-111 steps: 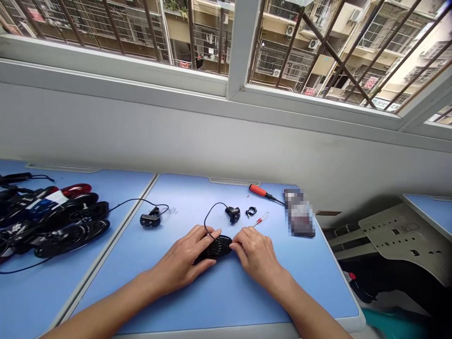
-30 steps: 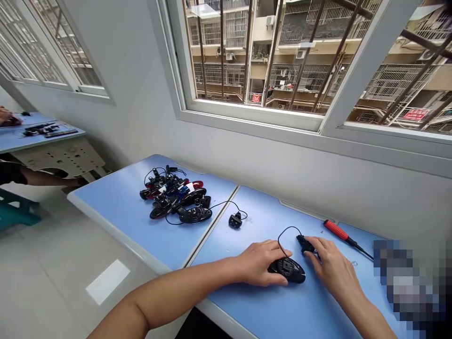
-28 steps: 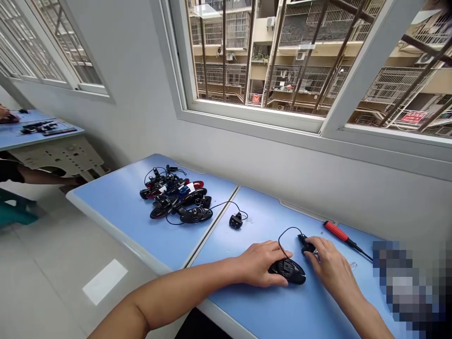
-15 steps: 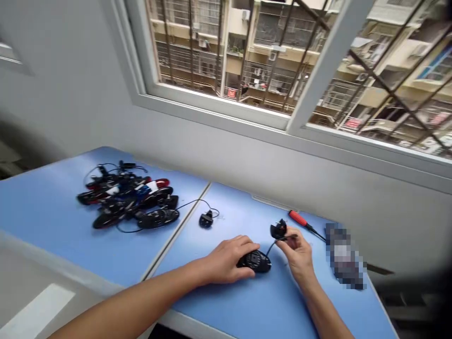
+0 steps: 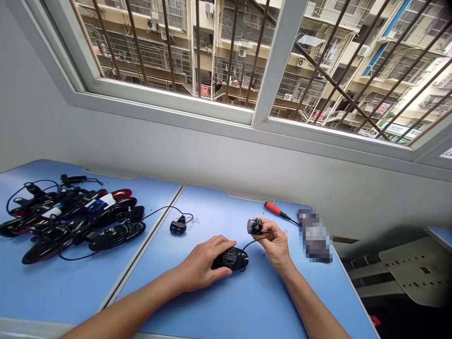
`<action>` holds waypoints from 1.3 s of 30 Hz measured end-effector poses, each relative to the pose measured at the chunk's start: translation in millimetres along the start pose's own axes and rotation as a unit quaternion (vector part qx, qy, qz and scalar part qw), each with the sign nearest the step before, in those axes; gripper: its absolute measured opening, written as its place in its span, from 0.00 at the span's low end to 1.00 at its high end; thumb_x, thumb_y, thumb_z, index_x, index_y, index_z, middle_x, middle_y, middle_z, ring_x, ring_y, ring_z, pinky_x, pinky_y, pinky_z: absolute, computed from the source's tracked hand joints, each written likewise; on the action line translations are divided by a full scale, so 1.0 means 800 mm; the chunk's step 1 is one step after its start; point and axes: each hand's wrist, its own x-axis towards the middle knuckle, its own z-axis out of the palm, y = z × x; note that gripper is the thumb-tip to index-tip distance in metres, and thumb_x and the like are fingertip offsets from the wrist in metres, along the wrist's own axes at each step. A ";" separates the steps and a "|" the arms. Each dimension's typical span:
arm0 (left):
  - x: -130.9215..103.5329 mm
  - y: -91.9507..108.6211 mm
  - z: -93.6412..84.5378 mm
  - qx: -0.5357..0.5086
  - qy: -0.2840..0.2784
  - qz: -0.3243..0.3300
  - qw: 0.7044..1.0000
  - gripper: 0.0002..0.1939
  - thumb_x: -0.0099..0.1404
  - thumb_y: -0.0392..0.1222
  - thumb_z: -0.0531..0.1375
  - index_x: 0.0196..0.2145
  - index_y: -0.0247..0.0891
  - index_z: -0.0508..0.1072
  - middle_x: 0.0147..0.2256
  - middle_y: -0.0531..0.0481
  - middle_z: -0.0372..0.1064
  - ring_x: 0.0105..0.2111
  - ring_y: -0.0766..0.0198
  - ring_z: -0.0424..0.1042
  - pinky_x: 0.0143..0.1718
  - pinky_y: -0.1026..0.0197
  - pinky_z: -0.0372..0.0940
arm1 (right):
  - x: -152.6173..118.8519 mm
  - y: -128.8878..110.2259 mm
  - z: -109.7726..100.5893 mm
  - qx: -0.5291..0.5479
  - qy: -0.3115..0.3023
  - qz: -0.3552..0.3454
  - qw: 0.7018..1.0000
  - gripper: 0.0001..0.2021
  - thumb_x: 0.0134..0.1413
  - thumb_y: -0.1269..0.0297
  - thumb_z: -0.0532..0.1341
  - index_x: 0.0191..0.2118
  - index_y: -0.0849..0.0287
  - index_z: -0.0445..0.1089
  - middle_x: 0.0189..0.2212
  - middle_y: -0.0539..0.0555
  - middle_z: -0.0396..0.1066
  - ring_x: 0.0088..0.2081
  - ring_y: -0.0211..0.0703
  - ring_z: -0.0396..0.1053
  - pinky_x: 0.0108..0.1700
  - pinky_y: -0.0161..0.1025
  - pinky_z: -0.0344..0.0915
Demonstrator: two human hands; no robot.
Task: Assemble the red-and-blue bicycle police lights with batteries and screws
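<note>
My left hand is closed round one end of a black oval device with a round ridged middle, lying on the blue table. From its other end a thin black cable runs to a small black plastic piece. My right hand pinches that piece a little above the table, with the cable passing by the fingers. Left of my hands lies a similar small black piece, whose cable leads to another black oval device at the edge of a pile.
The pile of black, red and blue devices with tangled cables covers part of the left table. A screwdriver with a red handle lies at the back right, beside a blurred-out dark object. A seam divides the two tabletops.
My view has turned to the right, so the tables and pile appear further left. Both hands keep their holds, and the small piece in my right hand has tilted slightly.
</note>
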 end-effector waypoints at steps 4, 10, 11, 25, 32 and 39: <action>0.000 0.001 -0.001 0.000 -0.002 0.001 1.000 0.28 0.61 0.38 0.63 0.58 0.46 0.65 0.52 0.48 0.67 0.50 0.55 0.68 0.50 0.56 0.65 | -0.003 0.003 0.002 -0.012 0.009 -0.006 1.000 0.14 0.43 0.61 0.72 0.32 0.55 0.67 0.43 0.55 0.74 0.42 0.46 0.74 0.45 0.47 0.72; 0.001 0.002 -0.002 -0.005 0.001 0.011 1.000 0.28 0.62 0.38 0.62 0.59 0.46 0.64 0.51 0.46 0.67 0.49 0.55 0.68 0.49 0.56 0.65 | -0.008 0.000 0.001 -0.120 -0.017 -0.080 0.989 0.06 0.53 0.64 0.65 0.33 0.54 0.67 0.46 0.55 0.74 0.46 0.45 0.73 0.48 0.46 0.72; 0.001 0.002 -0.002 -0.006 0.002 0.013 1.000 0.27 0.63 0.39 0.61 0.59 0.46 0.65 0.51 0.46 0.67 0.49 0.55 0.67 0.49 0.56 0.65 | -0.008 -0.001 0.000 -0.144 -0.019 -0.092 0.985 0.05 0.53 0.64 0.64 0.33 0.54 0.67 0.46 0.55 0.74 0.45 0.45 0.73 0.47 0.46 0.72; 0.001 0.002 -0.002 -0.005 -0.002 -0.003 1.000 0.26 0.61 0.40 0.63 0.58 0.44 0.66 0.52 0.46 0.67 0.50 0.54 0.68 0.52 0.55 0.65 | -0.004 -0.005 0.002 -0.083 0.001 0.094 0.992 0.17 0.45 0.49 0.68 0.28 0.56 0.66 0.17 0.45 0.66 0.19 0.35 0.60 0.22 0.35 0.59; 0.001 0.003 -0.003 0.002 -0.001 -0.001 1.000 0.26 0.62 0.41 0.62 0.58 0.44 0.66 0.52 0.44 0.68 0.50 0.52 0.69 0.52 0.53 0.66 | -0.001 -0.010 0.000 -0.032 -0.040 0.140 0.989 0.19 0.50 0.45 0.64 0.33 0.59 0.70 0.23 0.50 0.70 0.23 0.37 0.67 0.22 0.34 0.67; -0.002 -0.008 0.004 -0.001 -0.006 0.009 1.000 0.28 0.63 0.40 0.61 0.60 0.45 0.63 0.52 0.44 0.67 0.49 0.53 0.69 0.51 0.53 0.65 | -0.012 0.000 0.017 -0.070 0.005 0.107 0.992 0.10 0.45 0.58 0.67 0.32 0.57 0.71 0.28 0.50 0.72 0.28 0.36 0.67 0.26 0.32 0.67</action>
